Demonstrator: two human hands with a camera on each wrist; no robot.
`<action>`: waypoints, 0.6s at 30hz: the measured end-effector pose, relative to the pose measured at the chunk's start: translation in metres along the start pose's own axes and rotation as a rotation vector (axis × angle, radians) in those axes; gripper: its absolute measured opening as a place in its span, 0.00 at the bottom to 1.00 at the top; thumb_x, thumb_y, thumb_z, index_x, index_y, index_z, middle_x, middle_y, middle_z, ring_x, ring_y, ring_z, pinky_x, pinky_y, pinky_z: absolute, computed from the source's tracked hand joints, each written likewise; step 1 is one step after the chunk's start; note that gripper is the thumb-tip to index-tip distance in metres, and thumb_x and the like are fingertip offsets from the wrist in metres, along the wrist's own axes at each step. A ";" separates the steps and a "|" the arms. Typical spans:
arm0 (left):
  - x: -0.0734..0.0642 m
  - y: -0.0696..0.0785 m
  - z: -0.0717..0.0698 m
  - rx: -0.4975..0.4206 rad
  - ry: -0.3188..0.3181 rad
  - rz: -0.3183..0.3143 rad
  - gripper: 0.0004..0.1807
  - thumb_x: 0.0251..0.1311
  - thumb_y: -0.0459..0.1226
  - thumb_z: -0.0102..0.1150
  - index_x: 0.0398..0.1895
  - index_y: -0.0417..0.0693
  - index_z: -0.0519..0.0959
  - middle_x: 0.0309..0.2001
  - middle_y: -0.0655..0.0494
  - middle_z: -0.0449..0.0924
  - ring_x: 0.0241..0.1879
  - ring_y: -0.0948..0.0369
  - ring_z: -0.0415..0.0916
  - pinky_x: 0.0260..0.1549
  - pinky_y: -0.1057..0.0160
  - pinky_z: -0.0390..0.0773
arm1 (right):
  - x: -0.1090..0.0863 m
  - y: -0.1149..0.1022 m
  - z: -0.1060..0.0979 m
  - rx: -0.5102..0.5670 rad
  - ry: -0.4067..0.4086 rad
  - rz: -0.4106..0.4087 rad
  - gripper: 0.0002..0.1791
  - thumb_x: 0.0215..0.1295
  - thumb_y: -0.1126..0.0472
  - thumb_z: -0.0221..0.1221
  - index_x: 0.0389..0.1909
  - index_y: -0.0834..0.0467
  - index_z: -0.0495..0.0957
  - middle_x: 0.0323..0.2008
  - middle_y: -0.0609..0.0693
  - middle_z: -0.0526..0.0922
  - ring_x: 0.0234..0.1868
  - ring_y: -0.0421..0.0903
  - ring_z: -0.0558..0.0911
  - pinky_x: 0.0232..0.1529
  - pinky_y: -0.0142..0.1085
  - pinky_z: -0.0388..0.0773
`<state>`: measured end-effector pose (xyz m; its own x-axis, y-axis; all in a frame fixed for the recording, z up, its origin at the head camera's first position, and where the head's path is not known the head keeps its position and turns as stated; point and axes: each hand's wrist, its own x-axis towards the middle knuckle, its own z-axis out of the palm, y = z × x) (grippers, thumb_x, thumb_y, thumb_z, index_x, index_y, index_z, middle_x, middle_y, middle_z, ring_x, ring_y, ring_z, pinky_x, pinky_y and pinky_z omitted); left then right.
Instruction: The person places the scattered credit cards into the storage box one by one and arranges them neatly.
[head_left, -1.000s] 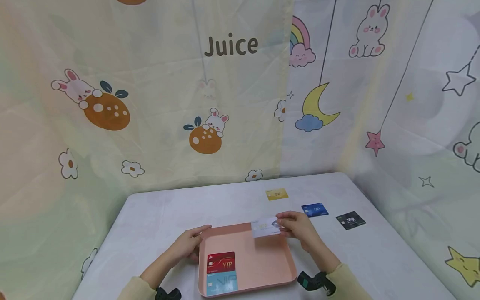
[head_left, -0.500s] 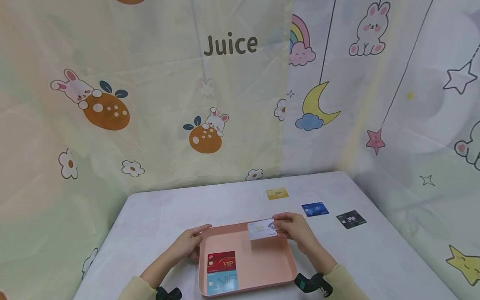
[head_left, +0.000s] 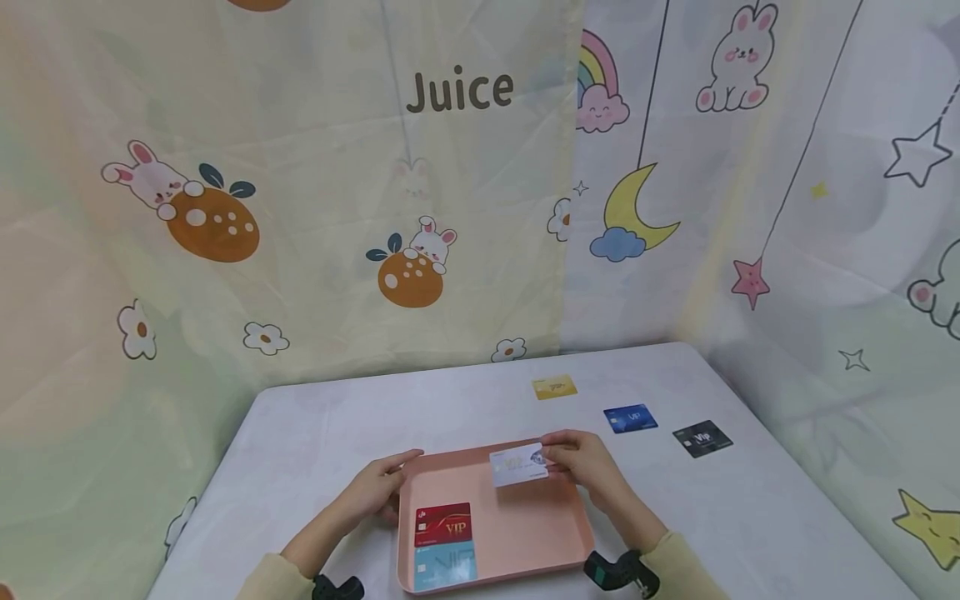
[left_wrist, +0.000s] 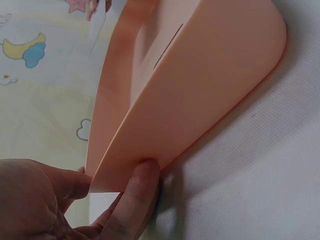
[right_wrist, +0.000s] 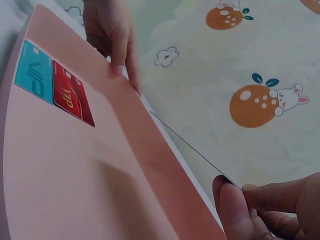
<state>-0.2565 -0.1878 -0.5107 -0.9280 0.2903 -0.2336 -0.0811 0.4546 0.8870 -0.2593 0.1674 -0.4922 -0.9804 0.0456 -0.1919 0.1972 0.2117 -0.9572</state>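
Observation:
My right hand [head_left: 590, 468] pinches a white card [head_left: 516, 465] by its right end. The card hovers over the back of a pink tray [head_left: 528, 537], and its shadow falls inside; in the right wrist view it shows nearly edge-on as a thin line. At the tray's back left corner my left hand [head_left: 375, 490] holds the rim, with a finger [left_wrist: 142, 182] against the outer wall in the left wrist view. Within the tray a red VIP card [head_left: 442, 525] lies directly behind a light blue VIP card [head_left: 444, 568], both along the left side.
Beyond the tray, a gold card [head_left: 554, 387], a dark blue card [head_left: 630, 418] and a black VIP card [head_left: 702, 439] lie apart on the white table [head_left: 337, 417]. A printed curtain [head_left: 300, 208] hangs behind the table.
The right hand has carried the white card a little left and nearer, further over the tray. The left hand, the tray and the other cards stay in place.

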 end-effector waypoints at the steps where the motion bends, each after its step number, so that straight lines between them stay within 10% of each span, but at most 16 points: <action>1: 0.000 0.000 0.000 0.000 0.001 0.001 0.27 0.78 0.38 0.46 0.77 0.41 0.66 0.52 0.42 0.85 0.22 0.55 0.79 0.24 0.57 0.84 | 0.000 0.000 0.001 0.000 -0.002 0.004 0.15 0.70 0.65 0.63 0.54 0.67 0.82 0.41 0.56 0.88 0.30 0.45 0.85 0.37 0.41 0.88; 18: 0.002 -0.004 0.000 0.020 0.016 0.006 0.27 0.78 0.38 0.47 0.76 0.43 0.67 0.47 0.45 0.86 0.21 0.56 0.78 0.22 0.60 0.82 | -0.003 0.011 0.021 -0.009 -0.035 0.013 0.11 0.70 0.67 0.62 0.50 0.68 0.83 0.39 0.56 0.85 0.30 0.45 0.83 0.34 0.36 0.87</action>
<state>-0.2580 -0.1893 -0.5145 -0.9340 0.2802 -0.2218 -0.0681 0.4697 0.8802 -0.2543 0.1495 -0.5069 -0.9772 0.0141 -0.2120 0.2099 0.2200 -0.9526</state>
